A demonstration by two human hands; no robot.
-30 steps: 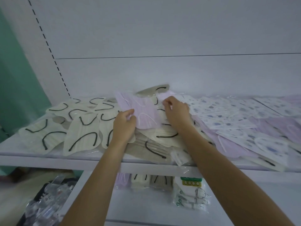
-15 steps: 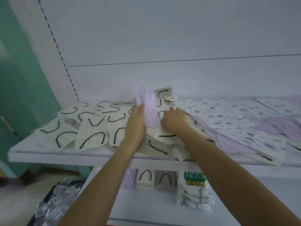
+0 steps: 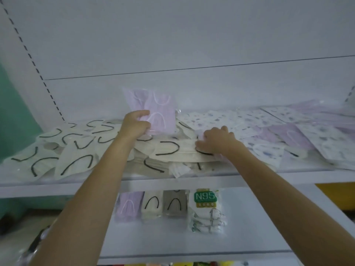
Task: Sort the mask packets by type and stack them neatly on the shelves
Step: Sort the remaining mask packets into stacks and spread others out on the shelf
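Note:
My left hand [image 3: 135,124] grips lilac mask packets [image 3: 155,110] and holds them upright above the upper shelf [image 3: 153,182]. My right hand [image 3: 216,140] lies on the pile to the right, its curled fingers on a cream packet with black ear loops [image 3: 173,150]; whether it grips is unclear. More cream packets [image 3: 63,150] are spread over the shelf's left half. White packets with a blue print [image 3: 230,120] and further lilac packets [image 3: 288,135] cover the right half.
On the lower shelf [image 3: 249,217] stand short rows of lilac packets [image 3: 127,207], cream packets [image 3: 151,205], grey packets [image 3: 174,205] and an N95 pack [image 3: 204,198]. A green wall [image 3: 15,121] lies left, and a bin of clear wrappers [image 3: 30,252] sits low left.
My left hand has lifted the lilac packets and turned them upright. My right hand let go of them and moved right, down onto the cream pile. The view shifted lower.

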